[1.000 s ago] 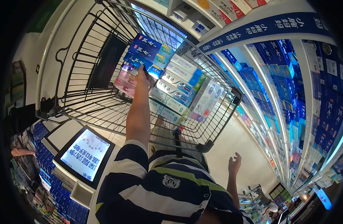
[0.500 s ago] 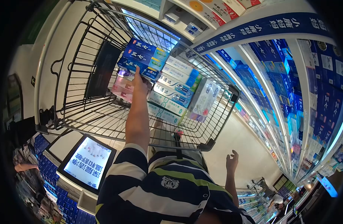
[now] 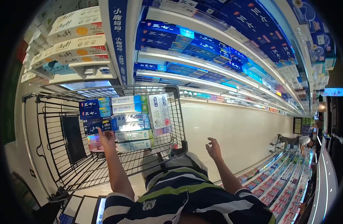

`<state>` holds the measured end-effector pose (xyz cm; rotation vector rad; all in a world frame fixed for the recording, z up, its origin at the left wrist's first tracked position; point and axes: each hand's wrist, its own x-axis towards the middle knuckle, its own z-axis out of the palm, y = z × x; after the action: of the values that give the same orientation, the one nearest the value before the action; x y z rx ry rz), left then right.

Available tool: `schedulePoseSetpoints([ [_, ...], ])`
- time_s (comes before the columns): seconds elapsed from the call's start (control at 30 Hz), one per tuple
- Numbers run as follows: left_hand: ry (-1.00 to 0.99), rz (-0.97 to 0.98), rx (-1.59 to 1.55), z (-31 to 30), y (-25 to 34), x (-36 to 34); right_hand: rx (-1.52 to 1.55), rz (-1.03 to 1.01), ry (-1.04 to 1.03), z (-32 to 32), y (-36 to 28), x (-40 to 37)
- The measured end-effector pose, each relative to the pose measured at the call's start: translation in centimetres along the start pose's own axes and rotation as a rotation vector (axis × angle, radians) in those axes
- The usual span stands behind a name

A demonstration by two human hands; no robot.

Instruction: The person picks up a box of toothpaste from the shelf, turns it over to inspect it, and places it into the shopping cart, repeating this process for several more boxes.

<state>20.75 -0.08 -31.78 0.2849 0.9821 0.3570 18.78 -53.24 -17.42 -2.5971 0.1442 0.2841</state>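
Note:
A wire shopping cart [image 3: 85, 177] stands in front of me with several toothpaste boxes stacked in it. My left hand [image 3: 107, 139] reaches into the cart and grips a dark blue box [image 3: 93, 128], the nearest of the blue ones. Two other blue boxes [image 3: 90, 108] lie beyond it. To their right are white boxes [image 3: 123, 100] and green-white boxes [image 3: 132, 135]. A pale box with a floral print [image 3: 160, 112] lies at the right of the stack, and pink boxes [image 3: 95, 143] show beside my left wrist. My right hand [image 3: 214, 148] hangs in the air right of the cart, fingers apart, holding nothing.
Lit shelves [image 3: 223, 71] of blue boxes run along the far side of the aisle. Orange-and-white cartons [image 3: 78, 30] are stacked at the upper left. Another shelf [image 3: 279, 186] is at the lower right, with a person [image 3: 304, 141] beside it in the distance.
The view has turned, so the blue shelves now stretch across the top and the cart sits further left and lower. My left hand stays on the dark blue box; my right hand has risen.

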Motion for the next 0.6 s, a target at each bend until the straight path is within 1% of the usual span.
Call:
schedulePoseSetpoints([
  [0.03, -0.075, -0.013, 0.010, -0.2, -0.3, -0.9, 0.029, -0.004, -0.012, 0.0, 0.0, 0.1],
  [0.07, -0.089, 0.004, 0.024, -0.7, -0.8, -1.4, 0.060, -0.011, -0.029, 0.3, 0.1, 0.2],
  [0.13, -0.312, -0.062, -0.033, -1.2, -2.3, -2.4, 0.107, -0.015, -0.040, 0.4, 0.9, 0.3],
  [0.2, -0.206, 0.055, 0.057, 3.4, -4.4, -8.6, 0.150, -0.021, -0.050, 0.3, 1.8, 0.4],
  [0.23, -0.219, 0.067, 0.095, 5.8, -5.5, -12.2, 0.185, -0.039, -0.044, 0.2, 2.2, 0.5],
  [0.27, -0.230, 0.042, 0.104, 6.3, -6.7, -13.4, 0.222, -0.059, -0.038, -0.1, 2.5, 0.6],
  [0.33, -0.417, -0.001, 0.130, 7.6, -9.4, -16.7, 0.290, -0.089, -0.048, -0.9, 3.0, 1.2],
  [0.4, -0.552, -0.027, 0.197, 9.4, -12.8, -20.2, 0.355, -0.120, -0.061, -2.8, 3.0, 1.6],
  [0.43, -0.630, -0.056, 0.220, 10.5, -14.6, -22.2, 0.456, -0.138, -0.106, -4.4, 2.6, 1.6],
  [0.47, -0.698, -0.039, 0.220, 12.3, -16.7, -25.1, 0.562, -0.163, -0.144, -5.8, 2.1, 2.3],
  [0.53, -0.750, -0.056, 0.250, 14.5, -21.0, -28.6, 0.821, -0.212, -0.153, -8.2, 2.0, 2.7],
  [0.57, -0.811, -0.057, 0.277, 14.9, -23.2, -29.4, 0.962, -0.230, -0.203, -10.3, 1.5, 2.6],
  [0.6, -0.789, -0.052, 0.290, 16.4, -25.6, -31.2, 1.098, -0.249, -0.251, -12.5, 1.0, 2.4],
])
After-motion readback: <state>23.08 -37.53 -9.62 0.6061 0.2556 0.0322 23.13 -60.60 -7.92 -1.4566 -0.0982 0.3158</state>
